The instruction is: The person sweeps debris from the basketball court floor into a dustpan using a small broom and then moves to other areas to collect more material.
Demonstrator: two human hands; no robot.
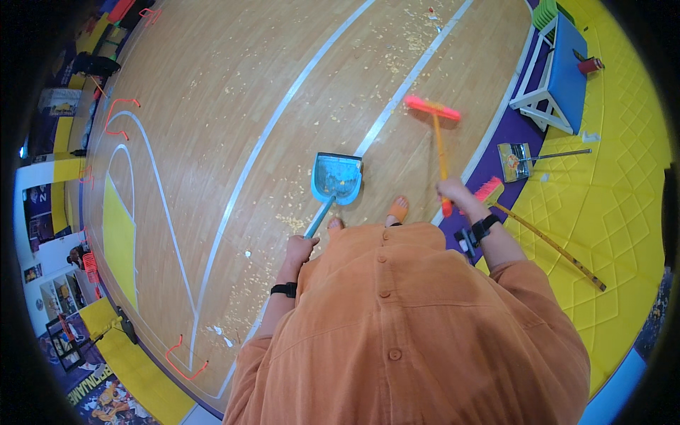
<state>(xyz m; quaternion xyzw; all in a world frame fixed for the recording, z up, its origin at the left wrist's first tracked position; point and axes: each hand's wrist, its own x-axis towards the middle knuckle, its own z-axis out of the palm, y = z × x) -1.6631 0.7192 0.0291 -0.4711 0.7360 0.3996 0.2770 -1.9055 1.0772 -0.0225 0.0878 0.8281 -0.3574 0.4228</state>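
Note:
My left hand (302,249) grips the handle of a blue long-handled dustpan (337,178), whose pan rests on the wooden court floor with a few pale bits in it. In my right hand (453,192) is the yellow handle of a push broom with pink bristles (433,108). The broom head is ahead of me and to the right of the dustpan, apart from it. Small pale scraps (292,219) lie scattered over the floor, thickest near my feet, at the lower left and at the top.
On the right, a second broom (550,244) and a metallic dustpan (515,162) lie by the yellow padding (611,212). A blue-topped bench (568,79) with a red can (591,65) stands beyond them. Several orange wire hurdles (109,119) are at the left.

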